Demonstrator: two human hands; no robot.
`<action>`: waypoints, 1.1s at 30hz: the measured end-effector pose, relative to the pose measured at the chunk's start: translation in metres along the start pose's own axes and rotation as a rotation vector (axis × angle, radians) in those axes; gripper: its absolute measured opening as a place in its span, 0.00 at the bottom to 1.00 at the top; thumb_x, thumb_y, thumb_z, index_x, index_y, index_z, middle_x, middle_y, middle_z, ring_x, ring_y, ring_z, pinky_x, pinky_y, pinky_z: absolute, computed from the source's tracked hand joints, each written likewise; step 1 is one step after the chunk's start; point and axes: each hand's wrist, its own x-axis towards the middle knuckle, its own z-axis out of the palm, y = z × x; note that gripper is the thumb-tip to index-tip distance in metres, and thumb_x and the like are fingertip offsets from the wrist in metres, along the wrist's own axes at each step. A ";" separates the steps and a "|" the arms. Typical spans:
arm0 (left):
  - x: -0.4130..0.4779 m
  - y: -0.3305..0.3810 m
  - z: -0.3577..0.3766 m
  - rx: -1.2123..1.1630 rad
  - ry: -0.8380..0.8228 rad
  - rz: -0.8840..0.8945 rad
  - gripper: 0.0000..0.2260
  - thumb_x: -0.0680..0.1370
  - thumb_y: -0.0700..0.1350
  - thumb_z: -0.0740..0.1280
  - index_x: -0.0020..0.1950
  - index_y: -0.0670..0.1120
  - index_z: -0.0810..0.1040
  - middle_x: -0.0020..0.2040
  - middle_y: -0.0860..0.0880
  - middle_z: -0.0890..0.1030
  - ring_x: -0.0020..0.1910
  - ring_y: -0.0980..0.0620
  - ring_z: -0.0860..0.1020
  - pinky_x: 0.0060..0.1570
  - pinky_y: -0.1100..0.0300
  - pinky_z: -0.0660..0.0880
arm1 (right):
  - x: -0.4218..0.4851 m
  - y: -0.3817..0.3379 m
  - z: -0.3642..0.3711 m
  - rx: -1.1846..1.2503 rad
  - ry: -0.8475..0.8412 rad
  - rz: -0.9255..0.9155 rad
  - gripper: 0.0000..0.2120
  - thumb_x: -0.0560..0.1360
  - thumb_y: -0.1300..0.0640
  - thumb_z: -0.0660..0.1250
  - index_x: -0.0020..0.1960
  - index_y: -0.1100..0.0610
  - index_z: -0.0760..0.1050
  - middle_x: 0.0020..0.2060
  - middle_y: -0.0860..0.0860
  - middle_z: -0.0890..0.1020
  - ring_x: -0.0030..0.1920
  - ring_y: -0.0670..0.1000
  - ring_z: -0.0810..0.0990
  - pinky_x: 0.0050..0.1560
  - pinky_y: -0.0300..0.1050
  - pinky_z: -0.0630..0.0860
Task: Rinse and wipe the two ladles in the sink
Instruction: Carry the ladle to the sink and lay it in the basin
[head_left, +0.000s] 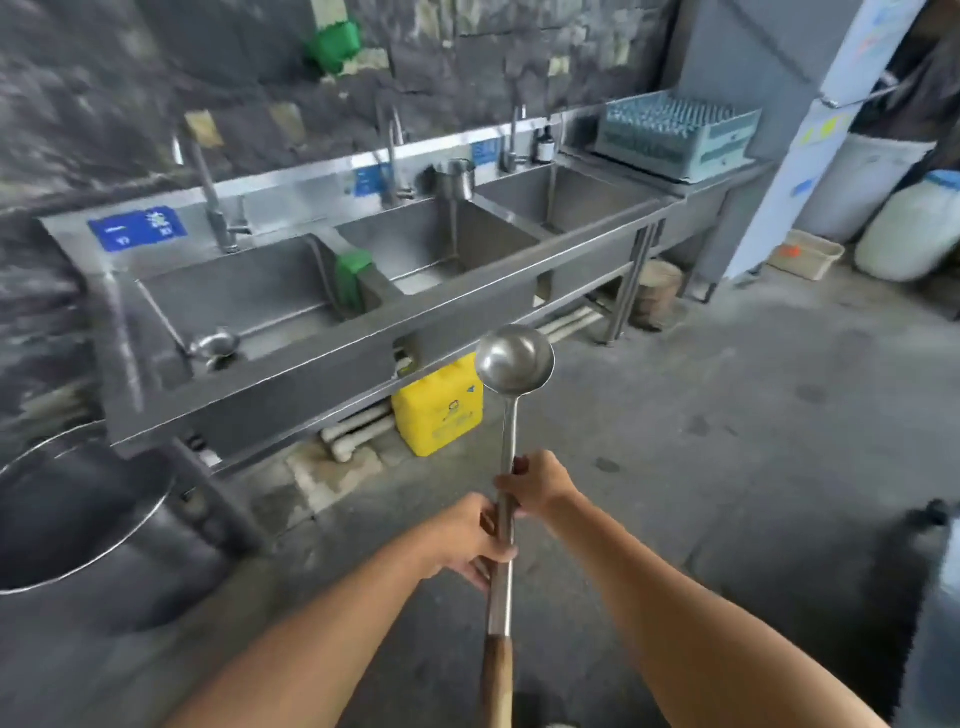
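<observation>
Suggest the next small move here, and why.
Probably carry the long steel ladle, gripped by the left hand and right hand, forward over the left sink basin: it sits short of the sink, where the second steel ladle lies.

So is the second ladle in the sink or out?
In: second ladle lies in the left basin, apart from both hands.
</observation>
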 end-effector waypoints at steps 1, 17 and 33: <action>0.001 -0.004 -0.022 -0.035 0.037 -0.007 0.12 0.76 0.32 0.69 0.47 0.49 0.73 0.40 0.47 0.78 0.37 0.47 0.80 0.33 0.53 0.83 | 0.019 -0.018 0.013 -0.024 -0.039 -0.036 0.13 0.70 0.55 0.70 0.28 0.57 0.73 0.25 0.50 0.79 0.33 0.53 0.82 0.43 0.52 0.81; 0.112 0.017 -0.294 -0.408 0.525 -0.160 0.10 0.76 0.33 0.69 0.55 0.43 0.74 0.41 0.46 0.79 0.36 0.50 0.81 0.40 0.50 0.83 | 0.275 -0.249 0.121 -0.212 -0.370 -0.383 0.08 0.66 0.54 0.72 0.34 0.54 0.74 0.33 0.51 0.78 0.37 0.51 0.76 0.39 0.46 0.73; 0.202 -0.029 -0.544 -0.515 0.628 -0.195 0.09 0.77 0.35 0.68 0.57 0.38 0.77 0.45 0.42 0.80 0.42 0.46 0.81 0.48 0.45 0.82 | 0.462 -0.415 0.263 -0.249 -0.581 -0.310 0.13 0.62 0.55 0.73 0.45 0.58 0.78 0.40 0.56 0.82 0.47 0.59 0.84 0.51 0.57 0.82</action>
